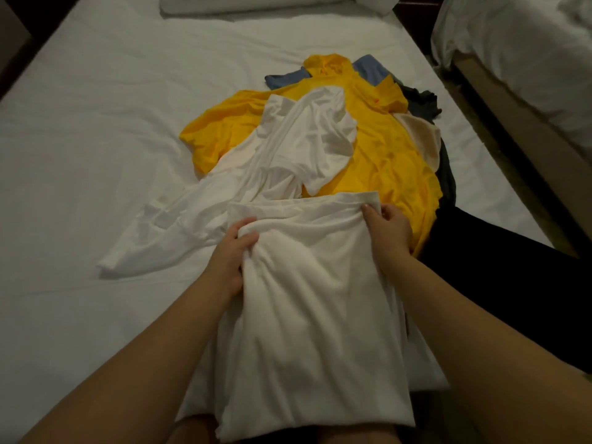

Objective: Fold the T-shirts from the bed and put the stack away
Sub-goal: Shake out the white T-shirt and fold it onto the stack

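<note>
While both my hands are on cloth, the white T-shirt I am working on lies lengthwise at the near edge of the bed, partly folded, its far hem doubled over into a thick band. My left hand grips the shirt's left edge, fingers curled together and clamped on a bunched ridge of the fabric, thumb on top. My right hand is at the far right corner of the same shirt, thumb and fingers pinched shut on the doubled hem.

Taking this shirt as the landmark: a second white T-shirt lies crumpled just beyond it and to its left, touching its far edge, one sleeve spread out towards the left. A yellow T-shirt lies beyond and to the right, under the second white shirt, its lower edge touching my right hand. A blue garment shows from under the yellow one, farther off. A cream garment and a dark grey garment lie at the right side of the pile. Something black lies to the right of the landmark shirt; I cannot tell what it is. A pillow lies at the bed's far end. A second bed stands well off to the right.
</note>
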